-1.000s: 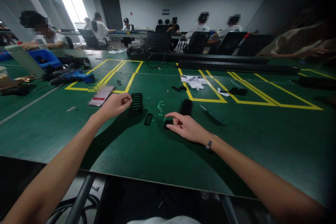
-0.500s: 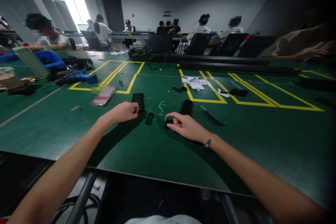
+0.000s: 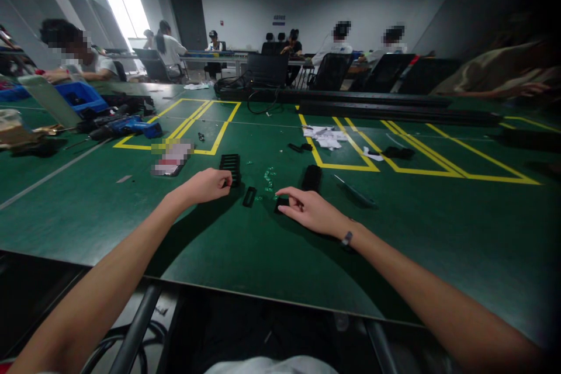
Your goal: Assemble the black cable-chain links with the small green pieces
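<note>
My left hand [image 3: 208,185] has its fingers curled closed against the near edge of a black slotted rack [image 3: 230,163]; whether the fingertips pinch anything is hidden. My right hand [image 3: 311,210] has index finger and thumb stretched apart, its other fingers bent. A small black block [image 3: 281,205] lies at the thumb and index tips, partly covered by them. Between the hands are a small black rectangular frame [image 3: 249,196] and a scatter of small clear pieces [image 3: 270,178]. Just beyond my right hand stands a second black part [image 3: 312,177], its shape like the rack.
A dark-handled pointed tool [image 3: 357,193] lies right of my right hand. A phone [image 3: 174,159], a blue power drill [image 3: 127,127] and a blue bin [image 3: 82,98] are to the left. Crumpled white paper [image 3: 325,136] and long black bars [image 3: 385,111] lie farther back. Several people sit beyond.
Both hands hold almost the same pose and place. The view has shifted very slightly; no part on the table has visibly moved.
</note>
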Tool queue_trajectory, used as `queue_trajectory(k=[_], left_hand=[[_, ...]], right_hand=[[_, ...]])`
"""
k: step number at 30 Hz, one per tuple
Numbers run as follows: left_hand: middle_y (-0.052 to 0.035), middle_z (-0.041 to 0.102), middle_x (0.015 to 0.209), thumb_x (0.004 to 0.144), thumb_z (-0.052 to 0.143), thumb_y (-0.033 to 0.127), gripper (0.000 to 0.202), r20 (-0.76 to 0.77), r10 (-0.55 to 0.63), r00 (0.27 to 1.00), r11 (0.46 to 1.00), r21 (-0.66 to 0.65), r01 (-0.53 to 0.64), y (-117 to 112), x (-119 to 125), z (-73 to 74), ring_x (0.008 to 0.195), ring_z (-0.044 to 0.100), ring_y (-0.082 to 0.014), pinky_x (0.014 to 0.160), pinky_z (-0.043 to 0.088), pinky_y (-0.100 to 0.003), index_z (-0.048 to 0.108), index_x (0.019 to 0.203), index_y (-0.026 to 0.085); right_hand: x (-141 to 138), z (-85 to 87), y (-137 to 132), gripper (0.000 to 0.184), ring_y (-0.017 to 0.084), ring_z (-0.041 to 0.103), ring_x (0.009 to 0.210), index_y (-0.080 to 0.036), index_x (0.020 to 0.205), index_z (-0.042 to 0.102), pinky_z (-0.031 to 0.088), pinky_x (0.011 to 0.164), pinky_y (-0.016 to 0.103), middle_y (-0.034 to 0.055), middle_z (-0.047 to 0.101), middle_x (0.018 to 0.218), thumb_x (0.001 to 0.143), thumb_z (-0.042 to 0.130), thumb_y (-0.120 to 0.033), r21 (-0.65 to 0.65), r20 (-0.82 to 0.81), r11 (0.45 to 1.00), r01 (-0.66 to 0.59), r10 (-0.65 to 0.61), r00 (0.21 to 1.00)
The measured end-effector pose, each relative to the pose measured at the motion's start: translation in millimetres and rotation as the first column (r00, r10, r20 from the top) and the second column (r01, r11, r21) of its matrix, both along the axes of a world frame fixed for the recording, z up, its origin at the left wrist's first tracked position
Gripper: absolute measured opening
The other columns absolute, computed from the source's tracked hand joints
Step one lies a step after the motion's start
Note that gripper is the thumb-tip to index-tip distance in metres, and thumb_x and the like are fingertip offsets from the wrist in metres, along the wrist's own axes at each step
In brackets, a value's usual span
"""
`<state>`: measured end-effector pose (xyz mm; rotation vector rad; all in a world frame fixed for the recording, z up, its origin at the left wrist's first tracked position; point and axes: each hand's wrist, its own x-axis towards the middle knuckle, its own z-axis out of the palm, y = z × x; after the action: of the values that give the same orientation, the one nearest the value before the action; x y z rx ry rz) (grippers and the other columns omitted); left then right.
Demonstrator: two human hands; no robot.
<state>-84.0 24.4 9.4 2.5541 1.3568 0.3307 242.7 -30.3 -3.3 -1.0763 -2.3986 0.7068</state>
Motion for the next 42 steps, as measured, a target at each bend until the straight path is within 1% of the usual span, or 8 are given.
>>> queue_trajectory(k=[11,14,16,18,21,24,31,42], left_hand=[[0.0016,0.053,0.064,0.081,0.057,0.028,0.018,0.027,-0.025,0.999,0.999,-0.021,0.025,0,-2,1.9,0.055,0.045,-0.0112,0.056,0.029,-0.023,0.066,0.093,0.018],[0.0019,0.051,0.063,0.084,0.055,0.029,0.021,0.073,-0.024,0.997,0.999,0.035,0.021,2,-3,1.1,0.057,0.046,-0.0122,0.06,0.034,-0.024,0.065,0.098,0.017],[-0.0013,0.057,0.074,0.085,0.055,0.029,0.024,0.128,-0.032,0.991,0.992,0.125,0.016,4,-3,-0.3,0.066,0.051,-0.0144,0.067,0.04,-0.026,0.064,0.103,0.016],[-0.0069,0.06,0.097,0.086,0.055,0.029,0.028,0.173,-0.069,0.983,0.974,0.223,0.029,8,-3,-2.6,0.087,0.057,-0.0187,0.081,0.045,-0.031,0.064,0.11,0.017],[-0.0108,0.054,0.122,0.086,0.056,0.029,0.034,0.163,-0.122,0.979,0.947,0.314,0.065,15,-2,-7.4,0.115,0.051,-0.0254,0.104,0.039,-0.042,0.064,0.117,0.019],[-0.0106,0.047,0.137,0.087,0.055,0.031,0.037,0.102,-0.166,0.981,0.936,0.329,0.124,22,1,-12.1,0.129,0.042,-0.0284,0.113,0.031,-0.047,0.063,0.122,0.022],[-0.0071,0.038,0.149,0.089,0.049,0.028,0.036,0.062,-0.182,0.981,0.936,0.318,0.154,25,5,-16.6,0.137,0.034,-0.0299,0.119,0.023,-0.051,0.065,0.121,0.023],[-0.0071,0.036,0.15,0.089,0.048,0.029,0.035,0.044,-0.15,0.988,0.948,0.29,0.131,29,2,-20.3,0.138,0.033,-0.0301,0.118,0.026,-0.051,0.067,0.118,0.023]], right_hand=[[1,-0.9,0,0.034,0.013,0.05,0.059,-0.019,0.128,0.056,0.034,0.059,0.025,-0.0039,0.05,0.068,0.1,0.055,-0.039,-0.009,-0.001,1.0,-0.005,0.005,1.0],[1,-1.4,1,0.035,0.013,0.05,0.059,-0.019,0.129,0.056,0.034,0.058,0.025,-0.0039,0.05,0.068,0.1,0.055,-0.038,-0.009,0.0,1.0,-0.007,0.007,1.0],[1,-1.7,1,0.035,0.013,0.05,0.059,-0.019,0.129,0.056,0.034,0.058,0.025,-0.0038,0.05,0.068,0.1,0.055,-0.038,-0.007,-0.001,1.0,-0.007,0.007,1.0],[1,-1.9,1,0.034,0.013,0.049,0.059,-0.018,0.128,0.056,0.034,0.059,0.025,-0.0041,0.05,0.067,0.1,0.055,-0.038,-0.006,-0.003,1.0,-0.008,0.008,1.0],[1,-2.3,1,0.033,0.013,0.048,0.058,-0.019,0.127,0.056,0.033,0.058,0.025,-0.0049,0.048,0.066,0.099,0.056,-0.037,-0.002,-0.003,1.0,-0.006,0.006,1.0],[0,-2.7,1,0.032,0.013,0.049,0.059,-0.019,0.126,0.057,0.032,0.058,0.025,-0.0047,0.049,0.066,0.099,0.056,-0.037,0.002,0.004,1.0,-0.004,0.004,1.0],[0,-1.2,0,0.031,0.012,0.048,0.058,-0.018,0.124,0.058,0.032,0.058,0.025,-0.0048,0.048,0.066,0.1,0.056,-0.038,0.001,0.012,1.0,-0.008,0.008,1.0],[0,0.2,0,0.031,0.012,0.048,0.058,-0.018,0.125,0.057,0.032,0.058,0.025,-0.0049,0.048,0.066,0.1,0.056,-0.037,-0.007,0.012,1.0,-0.01,0.01,1.0]])
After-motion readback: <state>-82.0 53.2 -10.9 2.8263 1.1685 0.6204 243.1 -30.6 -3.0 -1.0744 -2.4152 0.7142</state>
